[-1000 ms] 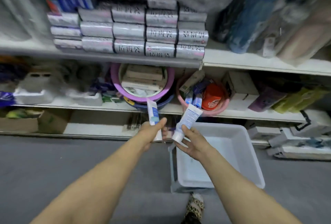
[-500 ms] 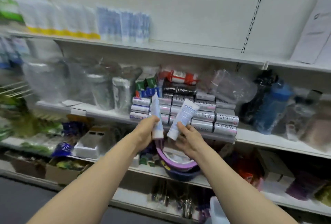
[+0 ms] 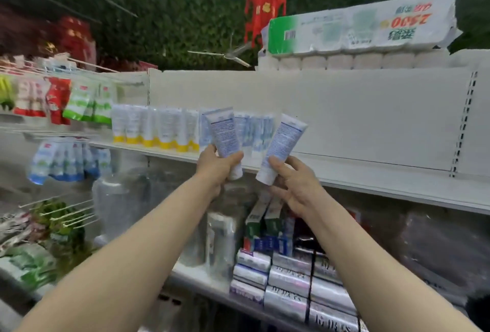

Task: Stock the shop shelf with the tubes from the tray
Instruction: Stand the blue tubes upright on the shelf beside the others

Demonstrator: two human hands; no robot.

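My left hand [image 3: 216, 168] grips a white tube with blue print [image 3: 223, 135], cap end down, held upright. My right hand [image 3: 297, 186] pinches a second, matching tube [image 3: 281, 146], tilted to the right. Both tubes are raised in front of the upper white shelf [image 3: 371, 180]. On that shelf stands a row of tubes: yellow-capped ones [image 3: 156, 127] at the left and blue-printed ones [image 3: 254, 132] just behind the two tubes I hold. The tray is out of view.
To the right of the row the upper shelf is bare up to the slotted upright [image 3: 462, 125]. A pack of paper rolls [image 3: 358, 32] lies on top. Sachets [image 3: 77, 101] hang on hooks at the left. Silver boxes [image 3: 299, 278] are stacked on the shelf below.
Both hands have risen with their tubes from the level of the silver boxes to the upper shelf. The view has tilted upward, so the tray and the lower shelves have dropped out of sight.
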